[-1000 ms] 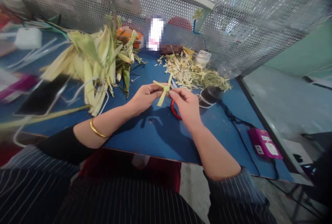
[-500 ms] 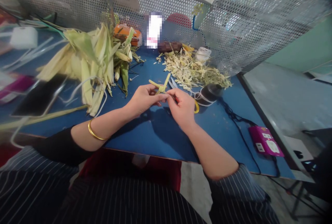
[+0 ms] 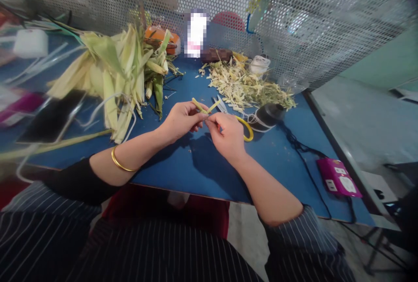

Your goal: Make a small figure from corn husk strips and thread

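Between my two hands is a small pale-green piece of corn husk [image 3: 213, 107], its narrow strips sticking up in a V. My left hand [image 3: 183, 120] pinches it from the left with thumb and fingers. From the right, the closed fingertips of my right hand [image 3: 226, 134] meet it at its lower end. Scissors [image 3: 247, 130] with a yellow handle lie on the table just behind my right hand, which partly covers them. A black spool [image 3: 269, 115] wound with white thread rests to their right.
Corn husks [image 3: 111, 68] are heaped at the left on the blue table [image 3: 209, 173]. Small husk scraps [image 3: 238, 83] form a pile at the back right. A black phone [image 3: 52, 116] with a white cable lies far left; a purple power socket [image 3: 338, 177] sits at the right edge.
The husk piece has been turned between my fingers, so its strips now point up in a tighter V. More of the scissors' yellow handle shows. Both hands stay close together.
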The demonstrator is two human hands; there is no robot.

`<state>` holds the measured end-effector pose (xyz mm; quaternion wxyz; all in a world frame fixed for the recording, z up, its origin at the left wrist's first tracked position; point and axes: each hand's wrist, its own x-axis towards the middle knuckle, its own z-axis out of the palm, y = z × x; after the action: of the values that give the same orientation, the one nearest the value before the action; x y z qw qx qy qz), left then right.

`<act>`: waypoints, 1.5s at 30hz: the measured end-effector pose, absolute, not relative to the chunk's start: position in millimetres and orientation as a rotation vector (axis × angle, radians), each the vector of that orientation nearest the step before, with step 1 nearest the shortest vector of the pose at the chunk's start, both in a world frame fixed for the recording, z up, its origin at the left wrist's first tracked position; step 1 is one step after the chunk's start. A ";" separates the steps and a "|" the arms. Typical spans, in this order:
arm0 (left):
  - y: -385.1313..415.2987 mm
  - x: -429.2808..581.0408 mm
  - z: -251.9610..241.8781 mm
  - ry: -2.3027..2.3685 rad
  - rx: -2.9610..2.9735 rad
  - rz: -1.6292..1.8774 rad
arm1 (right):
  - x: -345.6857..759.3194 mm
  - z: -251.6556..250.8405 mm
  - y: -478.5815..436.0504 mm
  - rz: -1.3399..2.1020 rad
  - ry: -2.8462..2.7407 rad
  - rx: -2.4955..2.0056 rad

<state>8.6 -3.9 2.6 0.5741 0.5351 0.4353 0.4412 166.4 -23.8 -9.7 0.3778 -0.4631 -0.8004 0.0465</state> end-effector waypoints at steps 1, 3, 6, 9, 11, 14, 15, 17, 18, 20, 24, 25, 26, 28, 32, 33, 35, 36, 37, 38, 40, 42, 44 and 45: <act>-3.4 9.1 2.9 1.035 1.274 1.028 | 166.5 -9.5 -23.7 0.118 -2.067 -1.170; -2.3 9.4 3.8 1.046 1.303 1.010 | 166.4 -8.3 -24.6 0.116 -2.102 -1.147; -1.0 7.3 5.5 1.041 1.334 0.959 | 166.2 -3.1 -29.3 0.092 -2.130 -1.136; -0.3 3.2 7.4 1.022 1.370 0.887 | 168.8 6.0 -34.1 0.052 -2.081 -1.137; -0.7 1.2 8.1 0.984 1.438 0.829 | 172.4 11.0 -33.5 0.037 -1.969 -1.181; -2.6 0.8 7.4 0.965 1.585 0.716 | 176.7 11.3 -25.6 0.195 -1.841 -1.258; -3.3 1.1 6.6 0.977 1.623 0.678 | 176.9 9.6 -22.4 0.341 -1.826 -1.262; -4.4 2.1 4.2 1.006 1.670 0.626 | 175.6 4.8 -17.4 0.677 -1.765 -1.238; -4.8 2.7 3.0 1.011 1.684 0.608 | 174.3 2.5 -16.0 0.812 -1.713 -1.221; -5.5 3.7 1.4 1.008 1.698 0.591 | 171.6 -1.0 -15.4 0.949 -1.603 -1.200; -7.6 5.2 2.5 0.989 1.717 0.578 | 169.1 -5.1 -17.5 0.920 -1.520 -1.212; -8.3 5.3 3.4 0.987 1.725 0.571 | 168.9 -6.4 -17.9 0.892 -1.512 -1.222; -9.0 5.4 4.5 0.989 1.734 0.561 | 168.7 -7.8 -18.1 0.865 -1.505 -1.232; -10.3 5.2 6.5 0.991 1.748 0.535 | 167.7 -11.0 -18.3 0.835 -1.489 -1.243; -11.9 3.7 8.7 0.958 1.729 0.495 | 166.1 -14.1 -17.9 0.836 -1.449 -1.233; -12.1 3.4 8.7 0.951 1.715 0.502 | 166.5 -13.4 -17.3 0.846 -1.438 -1.222; -12.0 3.4 8.3 0.945 1.668 0.551 | 169.3 -10.2 -14.7 0.889 -1.422 -1.195; -11.7 3.7 7.8 0.941 1.622 0.592 | 171.4 -8.1 -12.9 0.920 -1.409 -1.173; -11.1 4.1 7.4 0.936 1.558 0.637 | 173.9 -6.0 -10.8 0.951 -1.388 -1.152; -10.3 4.6 6.9 0.932 1.481 0.679 | 176.3 -4.0 -8.8 0.981 -1.361 -1.138; -7.9 5.3 6.1 0.931 1.318 0.748 | 180.1 -1.2 -5.4 1.038 -1.295 -1.138; -5.3 5.3 5.5 0.943 1.214 0.788 | 181.0 -0.7 -4.0 1.108 -1.255 -1.160; -3.4 4.7 4.9 0.956 1.175 0.801 | 179.2 -2.4 -4.5 1.198 -1.239 -1.190; -3.1 4.5 4.6 0.963 1.171 0.795 | 177.7 -3.7 -5.1 1.236 -1.235 -1.198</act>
<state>4.5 -3.1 4.6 0.6555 0.5166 0.4247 0.3507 177.7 -5.1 -3.7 0.4897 -0.4930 -0.5083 0.5087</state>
